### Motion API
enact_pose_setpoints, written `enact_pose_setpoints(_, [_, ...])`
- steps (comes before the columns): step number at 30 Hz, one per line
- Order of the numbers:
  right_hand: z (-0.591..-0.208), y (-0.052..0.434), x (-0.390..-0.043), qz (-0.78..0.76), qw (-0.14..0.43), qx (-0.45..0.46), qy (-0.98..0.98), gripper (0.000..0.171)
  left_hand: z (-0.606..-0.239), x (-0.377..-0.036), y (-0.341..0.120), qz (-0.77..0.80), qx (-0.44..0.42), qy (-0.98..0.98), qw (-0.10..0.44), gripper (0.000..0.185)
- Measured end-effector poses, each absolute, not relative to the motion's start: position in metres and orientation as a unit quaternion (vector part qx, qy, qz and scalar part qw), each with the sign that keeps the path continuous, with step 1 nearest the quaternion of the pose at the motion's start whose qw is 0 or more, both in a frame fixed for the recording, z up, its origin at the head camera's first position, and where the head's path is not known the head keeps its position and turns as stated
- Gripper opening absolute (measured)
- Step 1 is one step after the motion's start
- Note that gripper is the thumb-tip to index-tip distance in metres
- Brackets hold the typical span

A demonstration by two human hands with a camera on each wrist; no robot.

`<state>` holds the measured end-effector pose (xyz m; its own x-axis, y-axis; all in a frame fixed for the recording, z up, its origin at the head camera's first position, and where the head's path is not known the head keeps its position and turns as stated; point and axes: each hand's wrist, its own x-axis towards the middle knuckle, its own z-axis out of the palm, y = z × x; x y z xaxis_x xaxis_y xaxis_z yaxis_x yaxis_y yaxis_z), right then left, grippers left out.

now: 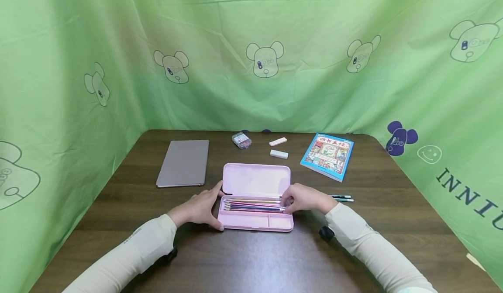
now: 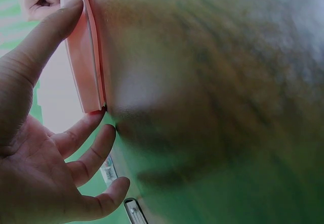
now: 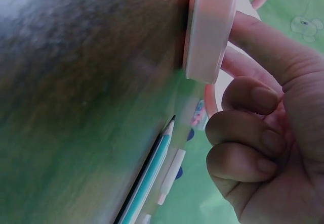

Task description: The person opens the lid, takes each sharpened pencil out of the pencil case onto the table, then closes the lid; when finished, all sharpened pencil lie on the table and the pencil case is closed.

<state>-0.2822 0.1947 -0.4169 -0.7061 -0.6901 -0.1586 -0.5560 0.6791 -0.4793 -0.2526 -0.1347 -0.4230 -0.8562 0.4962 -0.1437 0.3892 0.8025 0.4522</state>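
Observation:
A pink pencil case [image 1: 243,220] lies with its lid [image 1: 256,179] raised, several coloured pencils [image 1: 247,205] side by side in its rear compartment. My left hand [image 1: 202,205] braces the case's left end, thumb at the front corner, other fingers spread toward the hinge. In the left wrist view the thumb [image 2: 48,37] lies straight along the case wall [image 2: 83,77]. At the right end, my right hand [image 1: 302,198] reaches over the rim and pinches at the pencils' ends. Its other fingers [image 3: 240,133] are curled; the case [image 3: 208,42] hides the pinching fingertips in the right wrist view.
Two more pencils [image 1: 342,198] lie on the table beyond the right wrist. A grey notebook [image 1: 184,163] is at the left and a blue picture-covered book [image 1: 329,155] at the right. Behind the case are a small clear box [image 1: 241,140] and two whitish blocks, one a white block [image 1: 279,154].

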Motion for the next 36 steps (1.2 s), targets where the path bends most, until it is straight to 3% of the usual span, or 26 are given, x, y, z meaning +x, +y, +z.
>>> enact_pose_setpoints(11, [-0.415, 0.204, -0.279, -0.267, 0.151, -0.328, 0.893, 0.012, -0.425, -0.253, -0.133, 0.203, 0.233, 0.942, 0.128, 0.128])
enact_pose_setpoints(25, [-0.419, 0.242, -0.273, -0.344, 0.062, -0.247, 0.904, 0.014, -0.423, -0.254, -0.134, 0.208, 0.24, 0.94, 0.123, 0.126])
enact_pose_setpoints(36, [-0.418, 0.269, -0.265, -0.371, -0.013, -0.194, 0.908, 0.006, -0.424, -0.255, -0.134, 0.205, 0.24, 0.941, 0.125, 0.126])
